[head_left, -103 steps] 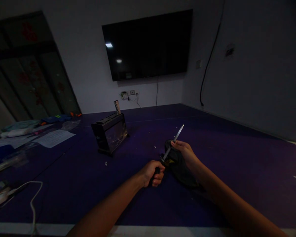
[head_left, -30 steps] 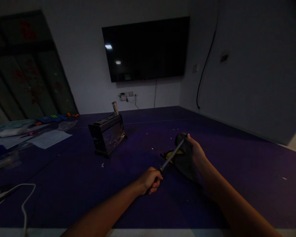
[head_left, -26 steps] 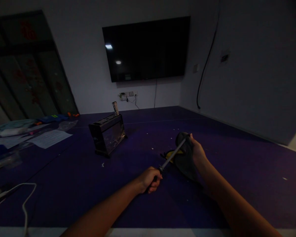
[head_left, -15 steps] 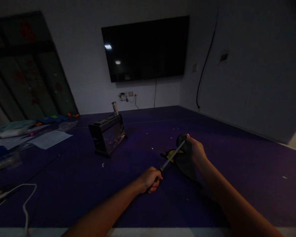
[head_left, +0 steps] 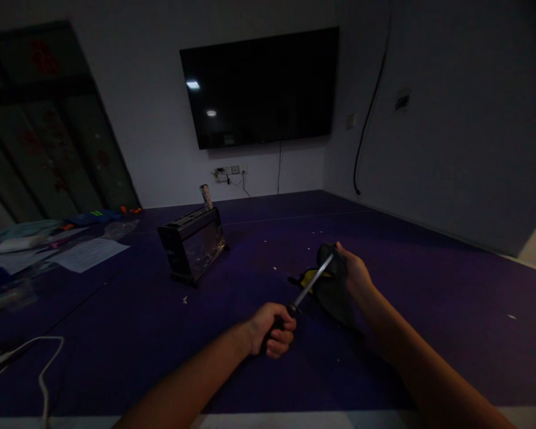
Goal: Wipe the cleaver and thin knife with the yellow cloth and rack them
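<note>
Holder (head_left: 202, 245) on table (head_left: 250, 387), left of rod (head_left: 313, 281); papers (head_left: 89, 255) farther left, television (head_left: 261, 89) behind.

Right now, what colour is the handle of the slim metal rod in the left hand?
The handle looks black, best seen in the head view.

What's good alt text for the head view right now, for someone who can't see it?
A left hand grips a dark-handled metal tool pointing toward a dark, partly yellow item held by the right hand. Farther back, to the left, a black slotted block stands on a purple surface.
</note>
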A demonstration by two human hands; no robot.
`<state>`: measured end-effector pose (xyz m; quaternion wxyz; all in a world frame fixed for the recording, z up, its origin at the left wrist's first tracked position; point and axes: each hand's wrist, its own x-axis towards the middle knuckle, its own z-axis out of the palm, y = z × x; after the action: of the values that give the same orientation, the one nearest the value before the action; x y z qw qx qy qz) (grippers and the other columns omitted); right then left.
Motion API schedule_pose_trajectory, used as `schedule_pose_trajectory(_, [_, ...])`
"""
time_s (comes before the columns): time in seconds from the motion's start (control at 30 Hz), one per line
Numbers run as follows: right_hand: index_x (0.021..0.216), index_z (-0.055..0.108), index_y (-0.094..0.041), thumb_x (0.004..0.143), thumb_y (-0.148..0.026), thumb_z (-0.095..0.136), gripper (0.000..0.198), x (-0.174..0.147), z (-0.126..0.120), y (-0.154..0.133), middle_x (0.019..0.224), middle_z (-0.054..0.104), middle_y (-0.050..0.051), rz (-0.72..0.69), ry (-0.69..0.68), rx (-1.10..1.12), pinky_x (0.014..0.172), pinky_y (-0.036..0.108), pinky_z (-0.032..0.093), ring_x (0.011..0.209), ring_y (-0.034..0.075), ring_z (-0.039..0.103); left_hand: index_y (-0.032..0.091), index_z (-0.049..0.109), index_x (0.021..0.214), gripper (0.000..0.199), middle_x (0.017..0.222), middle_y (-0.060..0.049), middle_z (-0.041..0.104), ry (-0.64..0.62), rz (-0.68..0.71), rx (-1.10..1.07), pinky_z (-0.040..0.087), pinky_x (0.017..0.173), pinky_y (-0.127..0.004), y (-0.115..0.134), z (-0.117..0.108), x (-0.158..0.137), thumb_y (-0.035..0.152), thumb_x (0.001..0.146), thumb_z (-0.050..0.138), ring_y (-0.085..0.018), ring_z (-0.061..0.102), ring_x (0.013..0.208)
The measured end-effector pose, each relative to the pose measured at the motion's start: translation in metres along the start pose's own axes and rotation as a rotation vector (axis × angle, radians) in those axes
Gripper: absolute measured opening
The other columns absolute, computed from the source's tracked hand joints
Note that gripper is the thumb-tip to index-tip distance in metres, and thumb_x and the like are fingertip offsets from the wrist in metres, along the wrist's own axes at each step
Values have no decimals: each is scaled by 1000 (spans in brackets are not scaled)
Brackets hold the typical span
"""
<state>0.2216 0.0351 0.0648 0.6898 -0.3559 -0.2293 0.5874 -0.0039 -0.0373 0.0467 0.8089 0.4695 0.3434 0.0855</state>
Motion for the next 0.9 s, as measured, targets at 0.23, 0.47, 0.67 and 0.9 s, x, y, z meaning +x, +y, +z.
schedule_pose_trajectory(0.23, [64, 59, -20, 80, -26, 53, 18, 0, -2, 1, 53, 63, 0, -35, -18, -49, 49, 26, 51, 45, 13, 57, 21, 31, 55, 17, 37, 6, 24, 248, 29, 177, 19, 34, -21, -6, 4, 8, 30, 68, 38, -9, 22, 29])
schedule_pose_trajectory(0.47, [63, 60, -20, 73, -20, 60, 10, 4, -3, 4, 54, 63, -2, -101, 116, -18, 49, 24, 51, 45, 11, 57, 19, 41, 56, 15, 54, -1, 44, 1044, 340, 1011, 37, 68, -30, -3, 12, 1, 24, 69, 47, -19, 53, 67])
schedule_pose_trajectory(0.67, [61, 60, -18, 65, -21, 69, 10, 9, -6, 6, 52, 62, -2, -187, 145, -38, 43, 22, 50, 42, 11, 55, 20, 36, 53, 18, 44, 3, 36, 715, 179, 568, 31, 47, -23, -4, 11, 4, 25, 69, 45, -12, 40, 42])
schedule_pose_trajectory(0.9, [54, 60, -16, 50, -31, 80, 25, 5, -4, 6, 46, 57, -4, -346, 140, -113, 37, 18, 42, 39, 8, 50, 21, 31, 56, 14, 37, 7, 21, -160, -17, -199, 16, 30, -19, -2, 15, -1, 27, 66, 39, -9, 18, 27])
